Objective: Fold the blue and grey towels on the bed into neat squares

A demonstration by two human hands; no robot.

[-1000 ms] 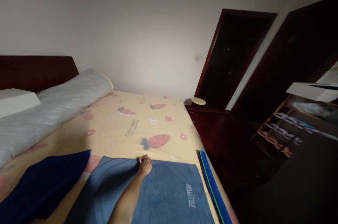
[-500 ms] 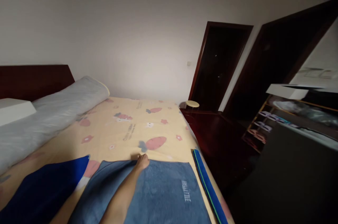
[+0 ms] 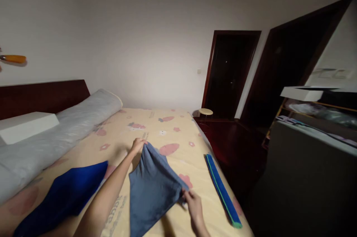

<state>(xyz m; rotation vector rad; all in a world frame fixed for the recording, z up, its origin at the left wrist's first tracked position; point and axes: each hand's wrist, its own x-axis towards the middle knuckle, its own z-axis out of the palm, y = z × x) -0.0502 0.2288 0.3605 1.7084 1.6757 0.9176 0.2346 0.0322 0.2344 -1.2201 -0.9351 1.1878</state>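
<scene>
A grey-blue towel (image 3: 156, 188) hangs slantwise between my two hands, lifted off the bed. My left hand (image 3: 138, 145) pinches its upper corner. Lower and to the right, my right hand (image 3: 194, 203) is closed on another part of its edge. The lettering seen on it earlier is out of sight. To the left of my left forearm a dark blue cloth (image 3: 69, 192) lies spread on the bed. A narrow folded blue towel (image 3: 221, 188) with green edging lies along the bed's right side.
The bed (image 3: 156, 129) has a yellow sheet printed with carrots and flowers. A rolled grey mat or bedding (image 3: 83, 118) and a white box (image 3: 29, 127) lie by the headboard (image 3: 41, 95). A round stool (image 3: 205, 111) stands beyond; a dark cabinet (image 3: 304, 177) is at right.
The towel, spread flat before, is now raised and gathered between both hands. My right hand has come into view holding it, and my left hand has moved slightly left and up.
</scene>
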